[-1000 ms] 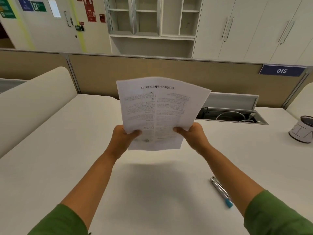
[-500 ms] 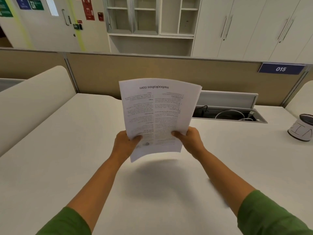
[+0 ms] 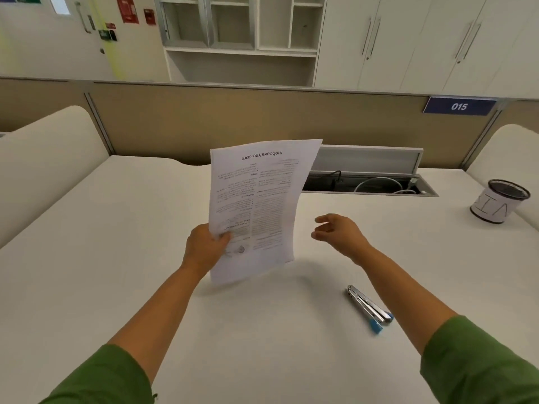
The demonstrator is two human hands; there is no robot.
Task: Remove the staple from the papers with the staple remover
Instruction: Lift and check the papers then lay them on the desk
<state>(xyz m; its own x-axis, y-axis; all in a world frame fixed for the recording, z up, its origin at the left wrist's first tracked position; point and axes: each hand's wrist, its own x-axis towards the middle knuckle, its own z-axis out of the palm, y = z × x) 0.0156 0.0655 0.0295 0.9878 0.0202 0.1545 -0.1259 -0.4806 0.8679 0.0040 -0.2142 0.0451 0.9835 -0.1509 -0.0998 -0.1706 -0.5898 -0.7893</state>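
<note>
A set of printed white papers (image 3: 259, 205) stands nearly upright above the white desk, text upside down to me. My left hand (image 3: 205, 249) grips them at the lower left corner. My right hand (image 3: 338, 233) hovers just right of the papers with fingers spread and nothing in it. The staple remover (image 3: 369, 308), a slim metal tool with a blue tip, lies on the desk below and to the right of my right hand. No staple shows on the papers.
An open cable tray (image 3: 370, 183) with wires is set into the desk behind the papers. A black mesh cup (image 3: 498, 204) wrapped in white paper stands at the far right. A tan partition (image 3: 233, 123) closes the desk's far edge.
My right hand has let go of the papers and moved off to the right. The papers now hang from my left hand alone, turned edge-on a little. The staple remover is back in view.
</note>
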